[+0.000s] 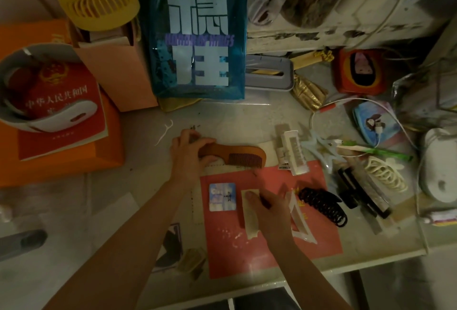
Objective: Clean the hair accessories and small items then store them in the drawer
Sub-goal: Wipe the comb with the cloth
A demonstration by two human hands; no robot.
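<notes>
Both hands forward, left point(189, 152) fingers curled, right point(268, 207) fingers pinching.

Left of the wooden comb point(235, 157) I have bare tabletop point(138, 151) up to the orange box point(61, 161), while right of it clips crowd close: white claw clip point(295, 152), black claw clip point(322, 205).

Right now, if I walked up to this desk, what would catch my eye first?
Probably the tall blue bag with big pale characters, standing at the back. Then the left hand gripping a brown wooden comb mid-desk, and the right hand holding a pale wipe over a red sheet.
</notes>
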